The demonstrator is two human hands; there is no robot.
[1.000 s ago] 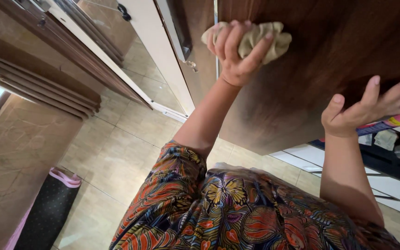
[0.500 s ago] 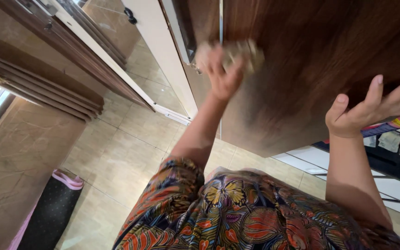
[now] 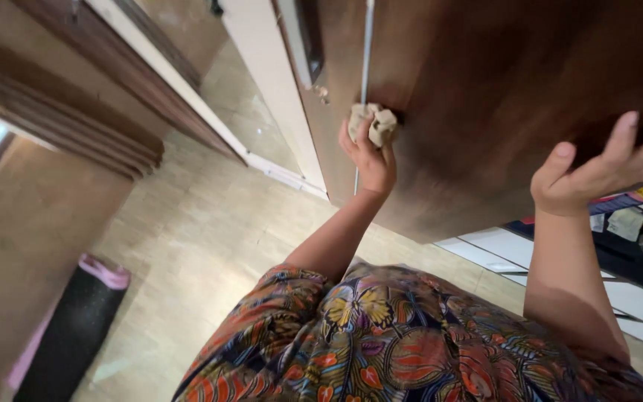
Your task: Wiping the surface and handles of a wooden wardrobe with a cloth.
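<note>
A rolled black mat [image 3: 68,327] with pink edging lies on the beige tiled floor [image 3: 202,231]

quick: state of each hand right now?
Left hand: closed, grip on a crumpled beige cloth pressed to the brown wooden door.
Right hand: open, fingers spread, resting on the door's edge.

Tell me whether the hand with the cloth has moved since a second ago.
Yes. The left hand with the cloth has slid down the wooden door, nearer its lower edge.

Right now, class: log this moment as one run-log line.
left hand: presses beige cloth on dark wooden door | right hand: open, holding the door's edge | floor: rolled mat
</note>
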